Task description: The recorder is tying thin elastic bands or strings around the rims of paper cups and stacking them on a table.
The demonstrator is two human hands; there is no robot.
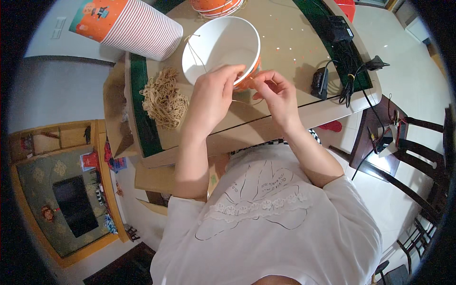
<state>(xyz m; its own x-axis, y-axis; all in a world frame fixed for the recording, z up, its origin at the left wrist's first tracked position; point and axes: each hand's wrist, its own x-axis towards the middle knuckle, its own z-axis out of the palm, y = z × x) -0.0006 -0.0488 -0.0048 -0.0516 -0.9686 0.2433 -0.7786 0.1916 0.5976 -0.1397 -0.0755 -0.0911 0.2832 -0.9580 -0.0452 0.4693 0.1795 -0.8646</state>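
A paper bucket [221, 40], white inside and orange outside, stands tilted with its mouth toward me. My left hand [213, 95] is closed on its near rim, fingertips reaching over the edge into the mouth. Just outside the same rim, my right hand [277, 95] pinches a thin tan cord against the orange wall. Part of this cord [249, 101] loops below, between my hands. At the bucket's far left rim another stretch of cord [191, 45] runs down inside. My fingers hide the exact spot where the cord meets the near wall.
Left of the bucket lies a tangled heap of tan cord [165, 99]. A tall stack of nested buckets [137, 33] leans at the back left; more buckets [218, 6] are at the table's far edge. Black adapters [320, 83] and cables [349, 85] lie at the right.
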